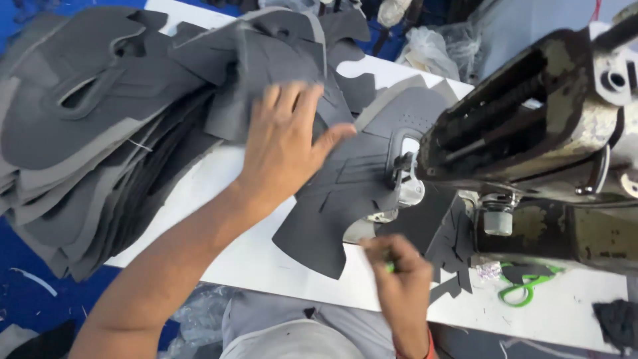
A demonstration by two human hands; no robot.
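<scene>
Now my left hand lies spread flat on the grey piece under the machine. My right hand, nearer its lower edge, pinches something small and green.

The cut pieces are dark grey with paler grey edges, lying on a white table. The scissors are bright green, the machine is worn cream and black, and the floor is blue.

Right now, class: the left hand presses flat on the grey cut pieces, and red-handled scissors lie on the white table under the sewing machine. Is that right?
Not quite. In the head view the scissors have green handles, not red. The left hand does press the grey cut pieces beside the sewing machine.
</scene>
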